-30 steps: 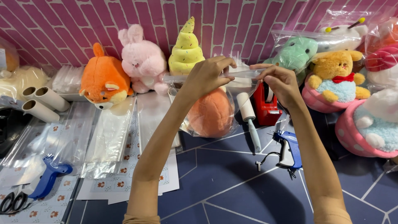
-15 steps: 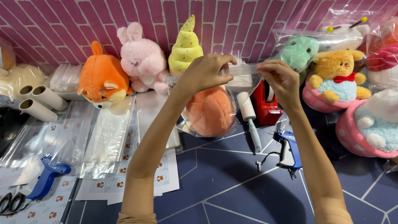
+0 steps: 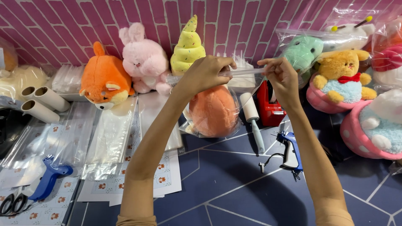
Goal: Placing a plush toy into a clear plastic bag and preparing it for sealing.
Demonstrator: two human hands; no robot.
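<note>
A clear plastic bag (image 3: 234, 90) holds a round orange plush toy (image 3: 212, 111) and hangs above the dark blue table (image 3: 217, 184). My left hand (image 3: 205, 75) grips the bag's top edge on the left side. My right hand (image 3: 281, 77) pinches the same top edge on the right, fingers closed on the film. The bag's mouth is stretched flat between both hands. Behind the bag stand a yellow cone-shaped plush (image 3: 188, 46) and a pink rabbit plush (image 3: 144, 58).
An orange fox plush (image 3: 104, 79) sits left, with flat clear bags (image 3: 111, 138) and patterned sheets (image 3: 163, 180). A lint roller (image 3: 253, 117), red tape dispenser (image 3: 270, 104), two blue tagging guns (image 3: 289, 150) (image 3: 48, 182), scissors (image 3: 12, 203), cardboard tubes (image 3: 42, 102), bagged plush toys (image 3: 335, 79) lie around.
Both hands have slid slightly along the bag's top edge, the right hand's fingers curling down onto the film. The bag with the orange plush stays hanging in place.
</note>
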